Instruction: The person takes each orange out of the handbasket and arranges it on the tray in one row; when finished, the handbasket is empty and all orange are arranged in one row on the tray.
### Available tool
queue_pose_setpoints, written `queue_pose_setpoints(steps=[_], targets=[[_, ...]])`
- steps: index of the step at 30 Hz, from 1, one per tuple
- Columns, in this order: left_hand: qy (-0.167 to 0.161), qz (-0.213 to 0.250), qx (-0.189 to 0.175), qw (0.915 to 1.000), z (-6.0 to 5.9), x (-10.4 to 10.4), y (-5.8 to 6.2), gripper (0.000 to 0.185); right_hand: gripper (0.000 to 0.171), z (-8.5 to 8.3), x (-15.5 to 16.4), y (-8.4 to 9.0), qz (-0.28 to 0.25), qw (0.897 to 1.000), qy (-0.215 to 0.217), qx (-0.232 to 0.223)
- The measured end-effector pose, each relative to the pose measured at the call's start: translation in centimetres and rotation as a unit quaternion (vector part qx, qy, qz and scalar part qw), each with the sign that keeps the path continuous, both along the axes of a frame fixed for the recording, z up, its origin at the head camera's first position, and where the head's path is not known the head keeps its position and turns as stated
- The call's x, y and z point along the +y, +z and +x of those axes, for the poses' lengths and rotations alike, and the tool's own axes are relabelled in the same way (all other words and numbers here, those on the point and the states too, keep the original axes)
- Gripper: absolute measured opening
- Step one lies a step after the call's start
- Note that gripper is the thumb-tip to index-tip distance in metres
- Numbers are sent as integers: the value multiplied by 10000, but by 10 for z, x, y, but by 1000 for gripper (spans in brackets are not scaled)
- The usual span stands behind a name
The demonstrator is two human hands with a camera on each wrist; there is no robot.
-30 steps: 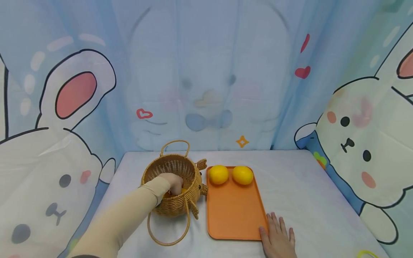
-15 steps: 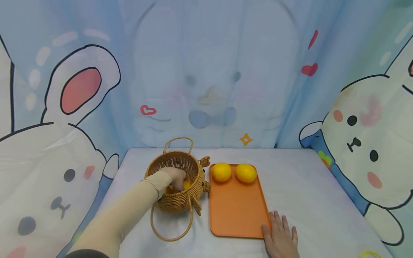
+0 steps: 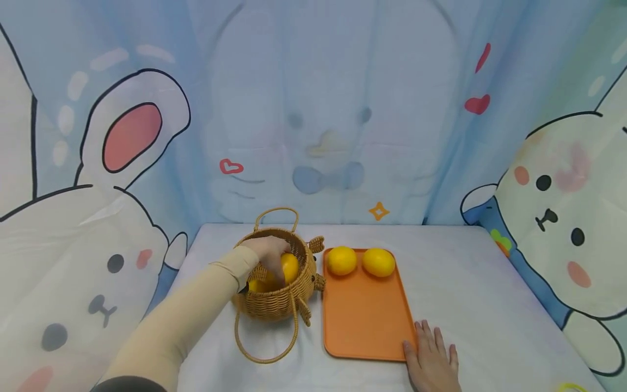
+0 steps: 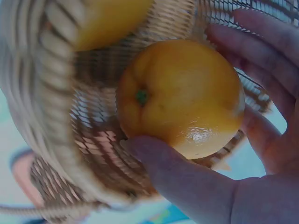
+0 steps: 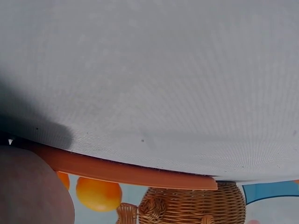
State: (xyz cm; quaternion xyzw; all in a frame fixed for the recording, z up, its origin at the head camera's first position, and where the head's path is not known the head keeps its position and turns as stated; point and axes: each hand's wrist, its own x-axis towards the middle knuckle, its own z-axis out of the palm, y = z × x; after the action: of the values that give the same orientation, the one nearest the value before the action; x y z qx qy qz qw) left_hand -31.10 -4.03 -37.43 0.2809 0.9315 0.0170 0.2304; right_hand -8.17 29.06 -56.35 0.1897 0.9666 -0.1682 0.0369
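My left hand (image 3: 268,251) reaches into the wicker basket (image 3: 274,305) and grips a yellow-orange fruit (image 3: 289,267), lifted near the basket's rim. In the left wrist view the fruit (image 4: 180,95) sits between thumb and fingers (image 4: 266,51), with another fruit (image 4: 107,21) behind it in the basket (image 4: 56,116). An orange tray (image 3: 362,316) lies right of the basket with two yellow fruits (image 3: 342,259) (image 3: 379,262) at its far end. My right hand (image 3: 431,356) rests flat on the table, its fingers straight, touching the tray's near right corner.
A white cloth covers the table (image 3: 480,294). Cartoon rabbit curtains close in the back and both sides. The basket's loose handle (image 3: 264,348) lies on the cloth toward me. The right wrist view shows the tray's edge (image 5: 126,170), a fruit (image 5: 98,193) and the basket (image 5: 196,203).
My left hand has closed on a fruit deep in the basket and raised it toward the rim. The right hand has stayed at the tray's corner.
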Motion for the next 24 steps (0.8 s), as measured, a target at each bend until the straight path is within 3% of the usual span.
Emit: queue_pose_setpoints(steps=[5, 9, 12, 16, 24], targets=[[-113, 792, -60, 9968, -4, -4, 16, 86, 85, 0, 0, -1, 43, 9999, -61, -71], [-64, 1642, -431, 9855, -5, -5, 26, 87, 85, 0, 1, -2, 44, 10000, -61, -34], [-83, 2016, -542, 9779, -3, 0, 30, 92, 85, 0, 1, -4, 47, 9999, -87, -38], [-269, 2330, -450, 9711, 7, 19, 28, 91, 87, 0, 1, -7, 65, 9998, -153, -112], [-981, 2653, -104, 9591, 31, 81, 14, 86, 85, -1, 0, -5, 46, 9999, -67, 71]])
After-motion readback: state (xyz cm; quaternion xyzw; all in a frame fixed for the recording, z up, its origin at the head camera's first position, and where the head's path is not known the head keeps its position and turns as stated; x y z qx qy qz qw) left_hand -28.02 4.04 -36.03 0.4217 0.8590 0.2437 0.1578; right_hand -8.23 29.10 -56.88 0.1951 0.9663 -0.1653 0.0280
